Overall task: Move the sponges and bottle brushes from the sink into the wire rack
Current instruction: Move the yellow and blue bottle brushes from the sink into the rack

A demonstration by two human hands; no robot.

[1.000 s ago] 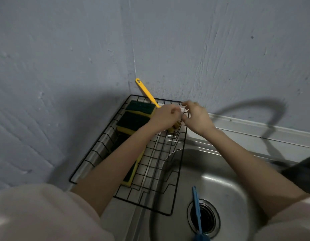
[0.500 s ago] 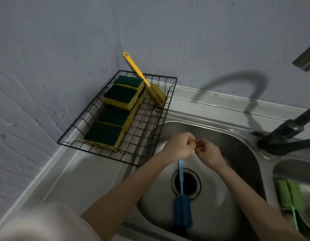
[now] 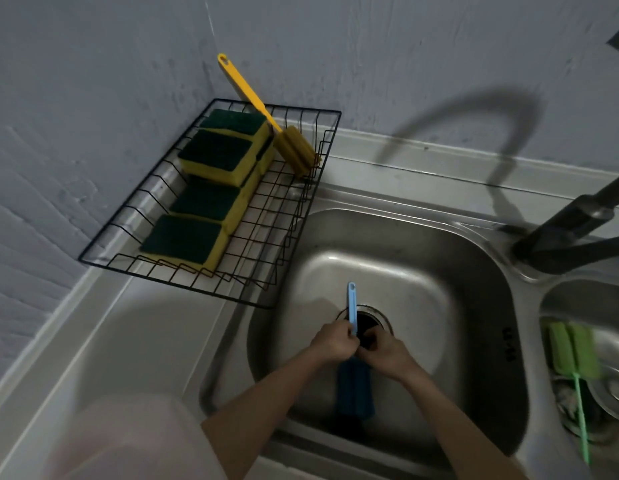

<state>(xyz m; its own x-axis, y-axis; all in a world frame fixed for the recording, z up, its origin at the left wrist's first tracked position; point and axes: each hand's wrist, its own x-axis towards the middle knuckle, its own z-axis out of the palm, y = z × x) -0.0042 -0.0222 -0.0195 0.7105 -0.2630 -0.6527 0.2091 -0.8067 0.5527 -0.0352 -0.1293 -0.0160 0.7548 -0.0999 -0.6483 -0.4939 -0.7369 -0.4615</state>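
A blue bottle brush (image 3: 351,306) lies in the steel sink (image 3: 422,258), its handle pointing away over the drain and its dark blue head near the front wall. My left hand (image 3: 332,342) and my right hand (image 3: 384,351) both close on the lower handle, just above the head. The black wire rack (image 3: 301,206) sits at the back left on the counter. It holds several yellow-and-green sponges (image 3: 214,157) in a row. A yellow bottle brush (image 3: 294,147) leans in its right corner, handle up against the wall.
A green bottle brush (image 3: 575,355) lies in the second basin at the right, by a metal strainer (image 3: 613,389). A dark tap (image 3: 575,220) rises at the right behind the sink. A white basin rim (image 3: 135,341) is at the lower left.
Both hands left the yellow brush in the rack, dropped into the sink and slid down the blue brush's handle toward its head. The view tilted down and right.
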